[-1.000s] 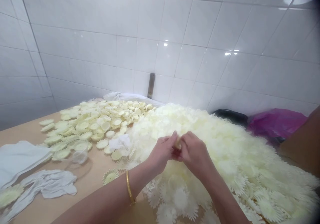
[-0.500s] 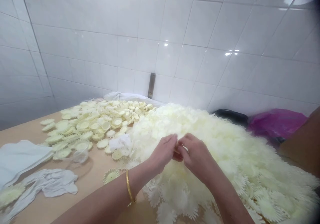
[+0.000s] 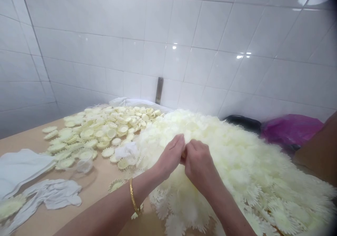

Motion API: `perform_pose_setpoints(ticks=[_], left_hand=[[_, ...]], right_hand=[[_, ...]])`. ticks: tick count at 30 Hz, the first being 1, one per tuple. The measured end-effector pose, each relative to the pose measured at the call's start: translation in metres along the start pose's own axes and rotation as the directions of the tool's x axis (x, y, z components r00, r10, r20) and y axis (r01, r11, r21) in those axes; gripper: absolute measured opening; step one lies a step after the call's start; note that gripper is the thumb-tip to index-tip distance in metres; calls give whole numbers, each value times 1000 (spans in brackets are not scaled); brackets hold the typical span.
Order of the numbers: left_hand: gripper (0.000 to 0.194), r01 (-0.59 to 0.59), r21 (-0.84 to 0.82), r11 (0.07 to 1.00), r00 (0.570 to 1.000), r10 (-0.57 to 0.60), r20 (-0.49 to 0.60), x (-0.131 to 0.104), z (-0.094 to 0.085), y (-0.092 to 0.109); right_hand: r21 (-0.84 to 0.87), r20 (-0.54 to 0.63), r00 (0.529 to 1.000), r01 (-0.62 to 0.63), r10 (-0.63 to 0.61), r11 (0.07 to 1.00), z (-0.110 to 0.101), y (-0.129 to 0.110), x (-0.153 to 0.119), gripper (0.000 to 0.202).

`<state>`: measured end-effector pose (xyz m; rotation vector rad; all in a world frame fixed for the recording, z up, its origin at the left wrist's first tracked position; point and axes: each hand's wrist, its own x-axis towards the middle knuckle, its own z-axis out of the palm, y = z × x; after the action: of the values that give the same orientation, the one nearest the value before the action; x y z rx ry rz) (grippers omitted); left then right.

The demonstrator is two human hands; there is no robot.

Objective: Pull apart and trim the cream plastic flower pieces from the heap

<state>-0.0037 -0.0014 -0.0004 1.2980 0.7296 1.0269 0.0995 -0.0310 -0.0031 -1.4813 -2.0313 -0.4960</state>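
Note:
My left hand [image 3: 171, 156] and my right hand [image 3: 199, 164] meet above a big heap of pale, fringed petal pieces [image 3: 226, 148]. The fingers of both hands are curled and pressed together; whatever lies between them is hidden. A gold bangle [image 3: 133, 196] circles my left wrist. To the left of the heap lies a pile of round, pale yellow-green discs with toothed edges [image 3: 88, 133]. A crumpled white scrap [image 3: 127, 151] rests between the two piles.
On the tan tabletop [image 3: 102, 194] at the left are a folded white cloth [image 3: 23, 167] and a crumpled white glove-like cloth [image 3: 59, 192]. A black bag [image 3: 243, 122] and a magenta bag [image 3: 292, 129] sit at the right by the tiled wall.
My right hand has turned, with its fingers curled more tightly and its back facing me. My left hand has risen slightly and shifted a little to the left.

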Motion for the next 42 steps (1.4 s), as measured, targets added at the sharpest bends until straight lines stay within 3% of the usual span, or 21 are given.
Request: perform_pose_setpoints(ticks=[4,10,16,22,27,30,34,38,42], left_hand=[[36,77,-76,994,995,-71,75,4,-1,-3],[23,80,-233,969,982,-37,185,9,-4,-4],[16,144,-317,938,973,-76,219,10,-6,-4],[13,116,-347,931,981,-52,189,12,-8,-7],[11,97,-365,926,992,-59,114,15,-9,-12],[9,129,-387,913,991,-105,83,17,-10,-14],[6,125,-421,898,988,-73,136,17,-11,-13],[9,151,-446,882,973,-54,223,16,-12,-11],[9,167,-467,868,970,-59,236,15,-12,-9]], right_hand=[[66,-34,999,-16,18,998,0,8,2,17],[263,-67,984,-142,165,954,-8,16,4,19],[345,-60,962,-230,266,910,-14,23,4,17],[355,-11,983,-168,184,920,-18,23,4,16],[164,-67,993,-86,98,983,-15,20,4,15],[168,-63,991,-110,122,980,-13,19,4,15],[387,-9,971,-217,239,896,-13,20,4,9],[574,25,919,-336,393,747,-13,23,5,8],[706,66,869,-388,490,593,-11,28,5,10]])
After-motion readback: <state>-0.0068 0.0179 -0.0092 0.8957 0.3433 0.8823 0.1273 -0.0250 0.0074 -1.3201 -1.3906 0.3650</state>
